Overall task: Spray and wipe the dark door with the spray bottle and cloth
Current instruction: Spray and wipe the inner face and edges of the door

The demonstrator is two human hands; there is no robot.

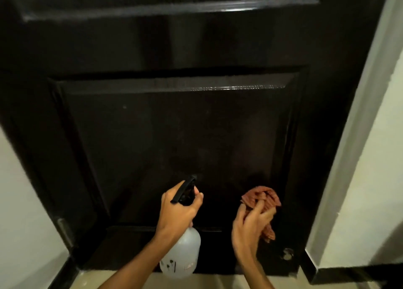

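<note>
In the head view, the left hand point(177, 210) reaches forward from below, its fingers curled tight round the neck of the bottle point(183, 253), just under the black trigger head. The bottle's pale body hangs below the wrist and its nozzle points at the door point(174, 38). The right hand point(250, 225) is raised just beside it, palm turned inward, with fingers and thumb bunched on a reddish-brown cloth point(261, 198). The cloth bulges above the fingertips and a tail of it dangles below the palm. It sits in front of the lower right part of the door's sunken panel point(163, 136); whether it touches the wood cannot be told. The door is dark and glossy and fills most of the view, with a second panel edge across the top. A small round metal fitting point(287, 253) sits near its bottom right corner, and a hinge point(63, 229) shows at its lower left edge. Pale walls point(370, 179) flank the door on both sides. A dark skirting point(349, 274) runs along the base at the right, and light floor point(218, 282) shows beneath the forearms.
</note>
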